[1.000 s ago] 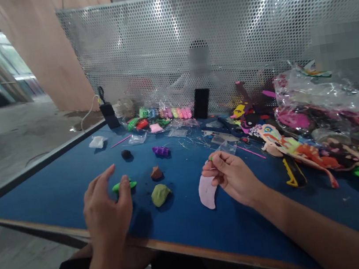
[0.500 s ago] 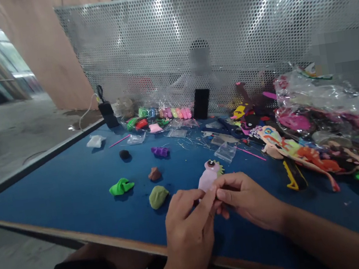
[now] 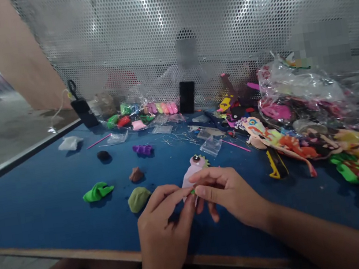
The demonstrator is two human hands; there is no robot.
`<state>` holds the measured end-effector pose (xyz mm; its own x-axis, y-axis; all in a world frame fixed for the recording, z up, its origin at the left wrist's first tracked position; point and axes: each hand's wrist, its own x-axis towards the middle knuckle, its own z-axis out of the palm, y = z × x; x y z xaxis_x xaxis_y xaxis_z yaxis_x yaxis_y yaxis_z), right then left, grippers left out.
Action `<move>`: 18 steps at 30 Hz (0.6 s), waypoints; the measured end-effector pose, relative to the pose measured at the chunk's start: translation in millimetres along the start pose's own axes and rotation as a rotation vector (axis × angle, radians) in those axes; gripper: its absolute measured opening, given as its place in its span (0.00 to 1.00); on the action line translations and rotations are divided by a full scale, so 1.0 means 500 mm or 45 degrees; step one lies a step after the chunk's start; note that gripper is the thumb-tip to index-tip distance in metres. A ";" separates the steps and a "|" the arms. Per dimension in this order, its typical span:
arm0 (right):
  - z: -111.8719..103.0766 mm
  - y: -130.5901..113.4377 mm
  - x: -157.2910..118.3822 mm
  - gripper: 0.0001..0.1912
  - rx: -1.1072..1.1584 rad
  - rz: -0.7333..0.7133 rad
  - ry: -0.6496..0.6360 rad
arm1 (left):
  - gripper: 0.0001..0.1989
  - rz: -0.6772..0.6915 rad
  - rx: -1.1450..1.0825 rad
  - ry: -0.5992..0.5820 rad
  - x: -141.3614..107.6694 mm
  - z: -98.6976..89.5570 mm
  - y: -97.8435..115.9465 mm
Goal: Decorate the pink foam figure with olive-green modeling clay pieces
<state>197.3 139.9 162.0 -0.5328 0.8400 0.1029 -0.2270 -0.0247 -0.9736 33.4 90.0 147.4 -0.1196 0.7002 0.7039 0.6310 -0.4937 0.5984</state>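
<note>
My left hand (image 3: 163, 219) and my right hand (image 3: 236, 195) meet over the blue table, thumbs and forefingers pinched together. A small bit of green clay (image 3: 193, 191) shows between their fingertips; both seem to grip it. Just behind them lies a flat pale purple clay figure (image 3: 190, 175) with one large dark eye and a yellow-green spiky edge, partly covered by my fingers. To the left sit an olive green clay lump (image 3: 139, 199), a brown lump (image 3: 136, 174) and a bright green piece (image 3: 98, 192).
Farther back are a purple clay piece (image 3: 143, 150), a black lump (image 3: 103, 156) and a white one (image 3: 70, 143). A black phone (image 3: 187, 97) leans against the perforated metal panel (image 3: 112, 37). On the right, a yellow-black cutter (image 3: 276, 163) lies beside piled clay figures (image 3: 298, 146).
The camera view has shifted, so the table things appear farther left and slightly higher. My fingertips have parted a little, and the green bit now shows between them.
</note>
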 end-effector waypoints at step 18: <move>0.004 0.014 -0.007 0.21 0.030 0.126 -0.079 | 0.06 -0.003 -0.370 -0.238 0.007 -0.019 0.005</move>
<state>196.1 135.6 155.1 -0.6026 0.7978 0.0195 -0.1895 -0.1193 -0.9746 27.6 86.3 155.0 0.0387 0.7707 0.6361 0.3834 -0.5993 0.7028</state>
